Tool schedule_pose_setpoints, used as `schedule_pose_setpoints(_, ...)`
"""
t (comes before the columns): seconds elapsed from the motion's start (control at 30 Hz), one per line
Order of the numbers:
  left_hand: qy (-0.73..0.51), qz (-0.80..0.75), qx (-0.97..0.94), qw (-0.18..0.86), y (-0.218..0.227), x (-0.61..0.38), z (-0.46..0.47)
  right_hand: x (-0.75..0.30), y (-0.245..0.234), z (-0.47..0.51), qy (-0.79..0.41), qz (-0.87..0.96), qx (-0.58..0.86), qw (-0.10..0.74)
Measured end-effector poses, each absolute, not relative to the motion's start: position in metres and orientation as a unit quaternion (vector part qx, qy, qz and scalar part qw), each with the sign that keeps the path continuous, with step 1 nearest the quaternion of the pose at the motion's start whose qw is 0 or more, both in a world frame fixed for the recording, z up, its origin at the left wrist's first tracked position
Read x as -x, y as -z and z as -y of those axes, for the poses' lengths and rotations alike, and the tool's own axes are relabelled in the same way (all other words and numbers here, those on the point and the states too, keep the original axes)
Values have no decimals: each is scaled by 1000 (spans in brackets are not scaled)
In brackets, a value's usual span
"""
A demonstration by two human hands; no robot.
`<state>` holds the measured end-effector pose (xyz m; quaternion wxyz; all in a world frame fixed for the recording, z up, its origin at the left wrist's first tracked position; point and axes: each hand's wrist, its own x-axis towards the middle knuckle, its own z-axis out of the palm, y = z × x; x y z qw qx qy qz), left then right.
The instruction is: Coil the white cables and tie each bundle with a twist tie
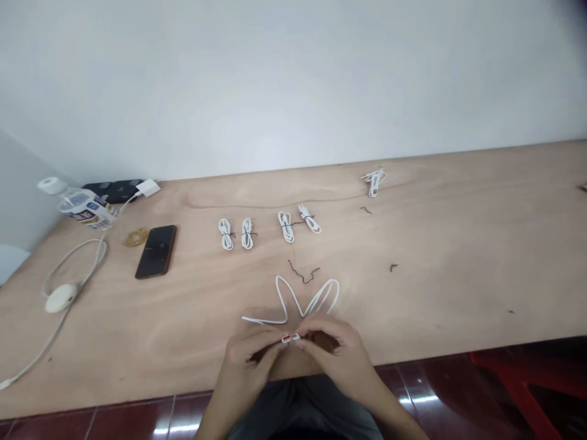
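Observation:
My left hand [250, 354] and my right hand [337, 349] meet at the near edge of the wooden table [458, 244]. Both pinch the plug ends of a loose white cable [305, 302], whose loops lie on the table just beyond my fingers. A black twist tie [303, 275] lies behind the loops. Farther back, several coiled and tied white cables [269, 229] lie in a row, and one more coiled cable [375, 181] lies at the back right.
A black phone [156, 250] lies at the left, beside a roll of tape [136, 237]. A plastic bottle [82, 206], a charger [147, 187] with its white cord, and a white puck [60, 297] sit at the far left. Small black ties [393, 267] lie scattered at the right.

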<state>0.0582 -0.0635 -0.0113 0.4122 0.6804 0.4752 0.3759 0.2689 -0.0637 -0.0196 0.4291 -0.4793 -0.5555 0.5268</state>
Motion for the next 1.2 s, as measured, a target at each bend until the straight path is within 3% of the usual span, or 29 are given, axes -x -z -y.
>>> schedule_pose_setpoints(1.2, -373, -453, -708, 393, 10, -57, 69, -274, 12, 69, -525, 611, 422, 417)
